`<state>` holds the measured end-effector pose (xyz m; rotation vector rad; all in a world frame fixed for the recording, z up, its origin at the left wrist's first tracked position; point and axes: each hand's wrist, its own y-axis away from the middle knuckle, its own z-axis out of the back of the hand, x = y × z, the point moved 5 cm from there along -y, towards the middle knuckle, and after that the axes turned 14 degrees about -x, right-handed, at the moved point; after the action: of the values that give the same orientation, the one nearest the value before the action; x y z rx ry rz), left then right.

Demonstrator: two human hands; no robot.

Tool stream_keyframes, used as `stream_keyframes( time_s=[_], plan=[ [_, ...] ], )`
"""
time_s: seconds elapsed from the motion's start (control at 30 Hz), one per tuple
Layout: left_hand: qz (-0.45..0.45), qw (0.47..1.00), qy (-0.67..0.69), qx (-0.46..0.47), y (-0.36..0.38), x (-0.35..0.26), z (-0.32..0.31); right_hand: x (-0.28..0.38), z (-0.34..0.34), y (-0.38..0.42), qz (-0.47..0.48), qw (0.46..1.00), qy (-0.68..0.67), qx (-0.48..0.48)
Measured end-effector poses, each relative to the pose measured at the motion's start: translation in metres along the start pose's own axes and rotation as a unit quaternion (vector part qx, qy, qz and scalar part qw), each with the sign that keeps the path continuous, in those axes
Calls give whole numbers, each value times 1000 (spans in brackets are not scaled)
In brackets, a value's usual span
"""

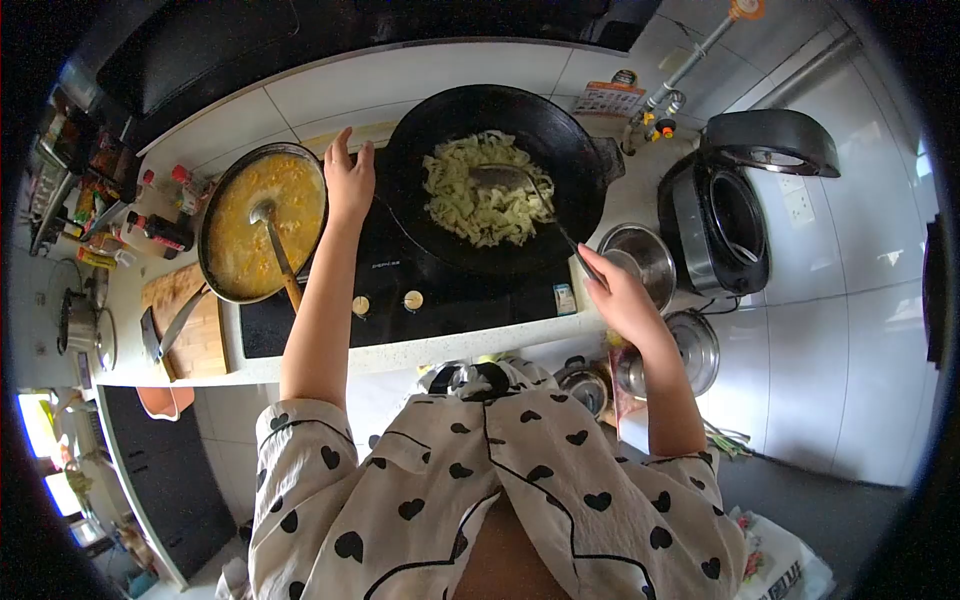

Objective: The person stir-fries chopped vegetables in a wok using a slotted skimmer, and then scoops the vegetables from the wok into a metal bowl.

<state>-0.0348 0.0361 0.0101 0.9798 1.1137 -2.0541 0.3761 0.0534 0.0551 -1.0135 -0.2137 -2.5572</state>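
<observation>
My right hand (625, 300) is closed around the dark handle of a spatula (565, 235). The spatula's broad head lies in the chopped pale-green vegetable (485, 215) inside a large black wok (575, 200). Between the wok and a pan of yellow egg-like soup, my left hand (350, 185) is raised with its fingers apart, close to the wok's left rim. It appears to hold nothing. The soup pan (204, 258) stands to the left, and a ladle (275, 245) with a wooden handle rests in it.
Left of the stove (450, 320) are a cutting board (200, 335) with a knife (183, 325) and several bottles (160, 232). A rice cooker (685, 235) with its lid raised stands at the right, beside a metal bowl (650, 250). A gas pipe (690, 65) runs behind.
</observation>
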Motion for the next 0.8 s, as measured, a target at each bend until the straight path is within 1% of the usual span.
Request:
stream_keyframes(
  time_s=[0.03,0.07,0.2,0.3,0.4,0.47,0.57,0.63,0.67,0.77,0.8],
  plan=[
    [-1,1000,3,-2,0,1,-1,-5,-5,-4,31,999,4,-33],
    [-1,1000,6,-5,-1,2,-1,-11,-7,-5,27,999,8,-34],
    [14,1000,8,-3,1,3,3,23,8,8,-6,998,64,20],
    [6,1000,-1,-2,2,5,1,20,8,4,-10,995,97,8],
    [0,1000,11,-1,2,5,-4,8,-10,-15,-45,996,81,9],
    [-5,1000,23,-2,1,8,-5,14,-5,-19,-21,998,64,-14],
    [41,999,13,12,0,11,-3,11,-2,-22,23,998,15,-52],
    [33,999,5,8,3,0,1,36,5,-23,13,998,30,-55],
    [28,1000,1,5,4,-4,2,45,2,-27,30,996,49,-66],
    [7,1000,-2,4,5,-3,-2,28,-32,-45,138,984,68,-91],
    [12,1000,-6,5,5,-3,-1,34,-36,-45,181,974,81,-107]
  ],
)
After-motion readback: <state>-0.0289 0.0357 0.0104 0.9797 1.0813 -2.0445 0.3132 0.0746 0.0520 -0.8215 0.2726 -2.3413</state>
